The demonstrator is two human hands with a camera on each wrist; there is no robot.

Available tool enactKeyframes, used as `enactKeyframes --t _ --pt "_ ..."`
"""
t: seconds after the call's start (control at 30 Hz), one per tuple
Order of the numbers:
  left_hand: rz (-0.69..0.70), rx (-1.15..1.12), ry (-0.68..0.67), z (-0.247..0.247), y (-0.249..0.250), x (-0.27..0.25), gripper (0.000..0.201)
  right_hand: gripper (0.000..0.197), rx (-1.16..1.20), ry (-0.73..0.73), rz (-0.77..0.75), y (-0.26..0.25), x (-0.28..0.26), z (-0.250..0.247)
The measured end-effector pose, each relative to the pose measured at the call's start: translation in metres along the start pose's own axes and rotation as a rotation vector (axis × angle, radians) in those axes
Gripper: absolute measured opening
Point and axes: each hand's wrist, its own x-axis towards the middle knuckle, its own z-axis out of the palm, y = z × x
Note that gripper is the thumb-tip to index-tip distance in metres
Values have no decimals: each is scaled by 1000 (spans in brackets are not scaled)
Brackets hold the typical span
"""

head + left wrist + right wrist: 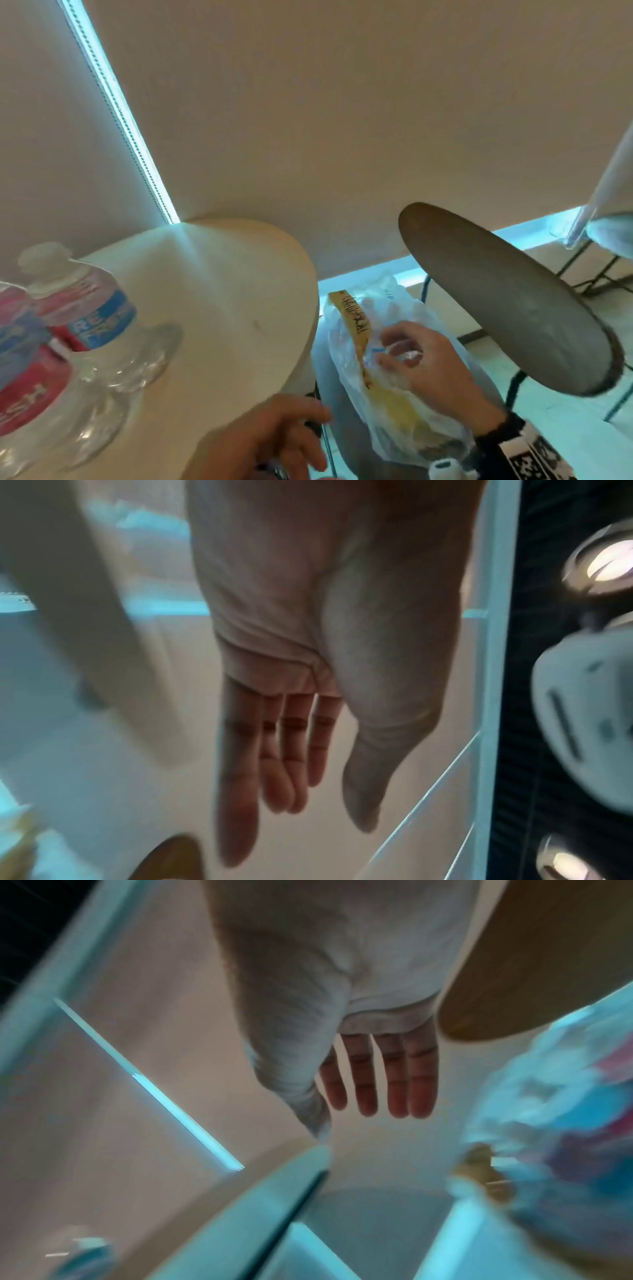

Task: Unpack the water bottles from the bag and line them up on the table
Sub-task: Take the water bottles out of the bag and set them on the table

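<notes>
Two clear water bottles with pink and blue labels stand at the left of the round white table [222, 291], one [85, 308] behind the other [27, 377]. A thin translucent plastic bag [376, 394] with a yellow strip sits below the table's right edge, and bottle shapes show through it. My right hand [394, 353] hovers over the top of the bag with its fingers spread and holds nothing; the right wrist view shows the fingers [397, 1085] straight, with the blurred bag [548, 1123] to their right. My left hand [308, 438] is low by the table's edge, empty, its fingers [240, 791] straight.
A dark round seat or tabletop [496, 301] on black legs juts in close above and to the right of the bag. Pale roller blinds cover the windows behind. The table's rim overhangs the bag on its left side.
</notes>
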Motion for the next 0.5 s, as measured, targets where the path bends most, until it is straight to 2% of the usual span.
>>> enactKeyframes --t 0.03,0.1,0.2,0.27,0.33,0.4,0.5 --pt "16 10 85 7 -16 24 32 23 -44 3 74 27 2 -8" --pt "19 60 146 44 -45 77 29 21 -111 -7 211 71 7 -21" --pt "-68 20 198 92 -80 172 31 32 -158 7 343 124 24 -26" --pt "-122 56 289 117 -106 226 45 35 -131 24 375 144 39 -26" --pt "-180 111 458 131 -128 266 66 32 -103 46 360 154 53 -23" --pt "-211 62 618 138 -140 290 78 35 -92 124 328 163 69 -18" --pt "-269 65 778 145 -148 305 88 43 -47 234 324 180 88 -5"
